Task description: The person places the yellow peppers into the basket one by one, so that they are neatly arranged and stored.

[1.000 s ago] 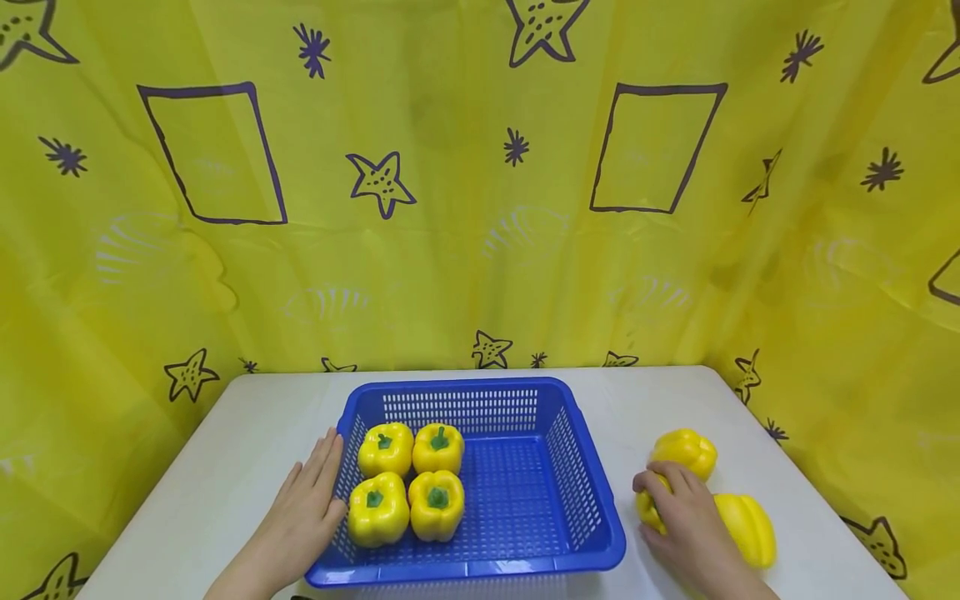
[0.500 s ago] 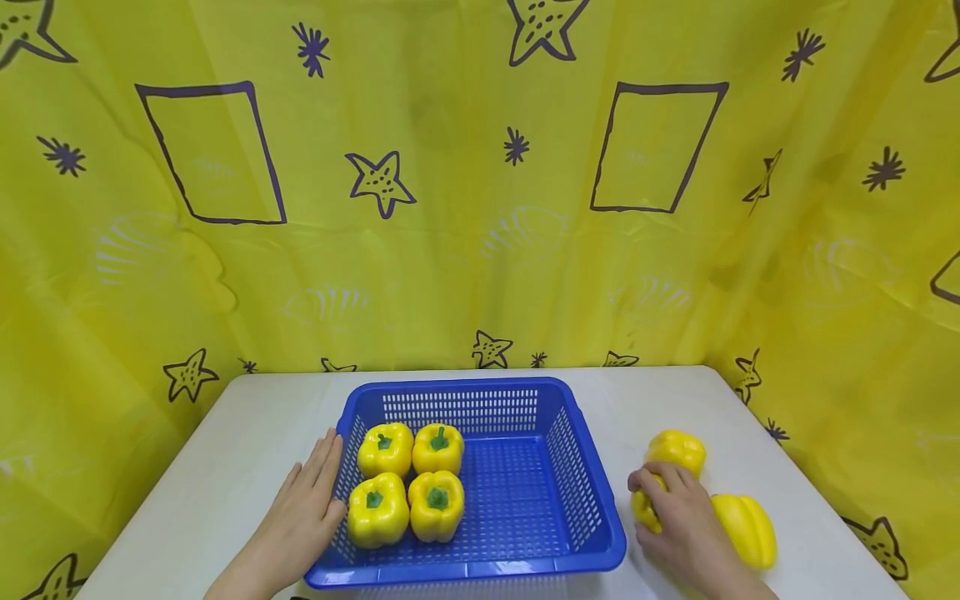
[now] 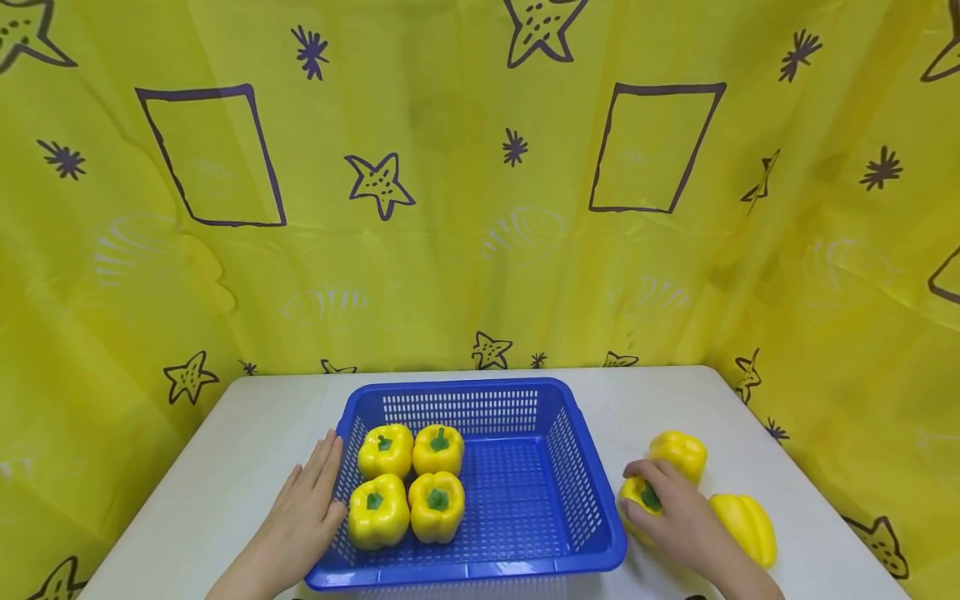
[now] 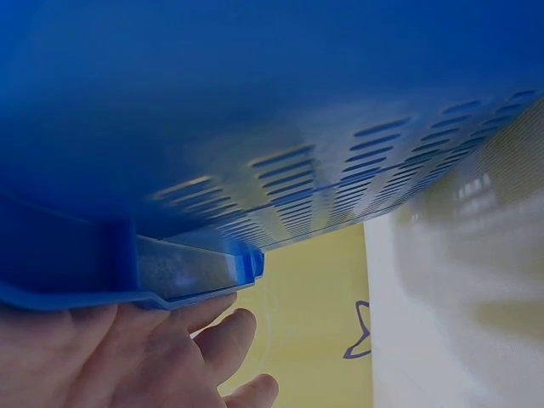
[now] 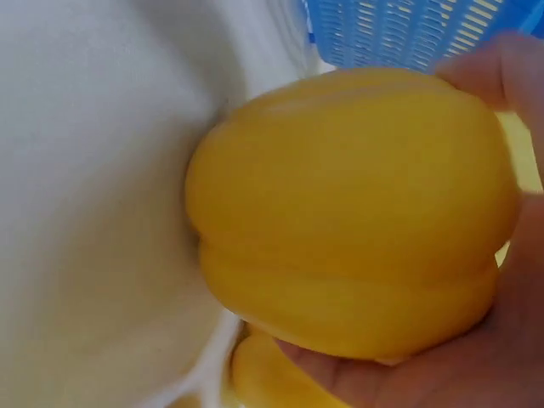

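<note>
My right hand grips a yellow bell pepper just to the right of the basket, its green stem facing up beneath my fingers. The right wrist view shows fingers and thumb around this pepper, with the white tabletop close by its base. Fingers outstretched, my left hand rests along the left rim of the blue plastic basket. Several yellow bell peppers stand stem up in the basket's left half, in two rows. In the left wrist view, fingers touch the underside of the rim.
Two more yellow bell peppers lie on the white table: one behind my right hand and another to its right. A yellow patterned curtain encloses the table's back and sides.
My right hand has shifted left toward the basket with the pepper, whose stem now shows. The pepper behind it has moved slightly left. The left hand has stayed in place.
</note>
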`<act>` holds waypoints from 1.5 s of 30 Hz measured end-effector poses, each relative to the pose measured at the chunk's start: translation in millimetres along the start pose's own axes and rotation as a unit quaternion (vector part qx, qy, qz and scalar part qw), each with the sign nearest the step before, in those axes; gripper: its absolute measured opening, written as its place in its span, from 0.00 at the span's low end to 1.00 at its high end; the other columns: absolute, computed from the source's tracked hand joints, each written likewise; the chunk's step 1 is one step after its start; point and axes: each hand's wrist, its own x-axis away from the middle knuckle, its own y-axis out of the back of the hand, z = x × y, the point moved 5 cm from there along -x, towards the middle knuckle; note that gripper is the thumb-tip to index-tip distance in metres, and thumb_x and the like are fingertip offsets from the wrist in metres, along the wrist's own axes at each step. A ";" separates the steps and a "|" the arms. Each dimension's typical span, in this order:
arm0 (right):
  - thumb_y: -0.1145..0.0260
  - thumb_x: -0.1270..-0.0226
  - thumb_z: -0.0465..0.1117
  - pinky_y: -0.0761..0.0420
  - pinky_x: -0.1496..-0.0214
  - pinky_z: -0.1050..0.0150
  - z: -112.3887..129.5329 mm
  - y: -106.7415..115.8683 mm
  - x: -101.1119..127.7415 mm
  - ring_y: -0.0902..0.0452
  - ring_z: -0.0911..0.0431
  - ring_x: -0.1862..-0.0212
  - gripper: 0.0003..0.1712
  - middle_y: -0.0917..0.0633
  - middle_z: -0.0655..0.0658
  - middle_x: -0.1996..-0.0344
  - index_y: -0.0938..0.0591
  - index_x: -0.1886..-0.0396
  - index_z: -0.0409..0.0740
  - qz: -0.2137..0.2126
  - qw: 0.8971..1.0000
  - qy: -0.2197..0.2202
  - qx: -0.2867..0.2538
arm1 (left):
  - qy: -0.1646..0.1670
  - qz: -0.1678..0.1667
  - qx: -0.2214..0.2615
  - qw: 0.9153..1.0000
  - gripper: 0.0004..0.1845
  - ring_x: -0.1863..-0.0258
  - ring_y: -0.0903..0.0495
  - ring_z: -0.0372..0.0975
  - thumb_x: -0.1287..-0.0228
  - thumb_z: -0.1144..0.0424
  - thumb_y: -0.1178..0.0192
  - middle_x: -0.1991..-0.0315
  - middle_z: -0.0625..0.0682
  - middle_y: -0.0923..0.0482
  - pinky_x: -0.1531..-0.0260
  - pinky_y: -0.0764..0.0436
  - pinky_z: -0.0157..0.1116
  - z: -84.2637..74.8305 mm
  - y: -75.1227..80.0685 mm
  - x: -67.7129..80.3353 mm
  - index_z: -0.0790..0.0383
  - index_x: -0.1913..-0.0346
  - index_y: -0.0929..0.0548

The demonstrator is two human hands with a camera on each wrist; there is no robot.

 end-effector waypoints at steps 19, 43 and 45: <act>0.24 0.49 0.49 0.18 0.49 0.49 11.0 15.5 9.0 0.26 0.52 0.51 0.25 0.22 0.47 0.53 0.15 0.49 0.52 -0.023 0.990 0.085 0.106 | -0.006 -0.015 0.003 1.000 0.38 0.23 0.53 0.63 0.32 0.64 0.52 0.21 0.66 0.56 0.30 0.53 0.68 1.0 -0.8 -0.3 0.71 0.23 0.51; 0.21 0.52 0.47 0.16 0.49 0.46 15.9 26.5 -2.2 0.21 0.54 0.53 0.26 0.18 0.48 0.51 0.15 0.50 0.52 0.081 0.987 0.068 0.118 | 0.001 -0.010 0.004 1.000 0.38 0.22 0.54 0.63 0.32 0.63 0.52 0.20 0.66 0.57 0.29 0.54 0.68 -0.3 -0.3 0.4 0.70 0.22 0.51; 0.22 0.51 0.47 0.16 0.48 0.46 17.1 29.0 -2.6 0.21 0.53 0.53 0.26 0.18 0.47 0.51 0.15 0.50 0.53 0.083 0.987 0.069 0.116 | 0.003 -0.006 0.004 1.000 0.38 0.22 0.55 0.63 0.32 0.63 0.52 0.20 0.65 0.58 0.29 0.54 0.68 -0.3 -0.3 0.3 0.70 0.22 0.52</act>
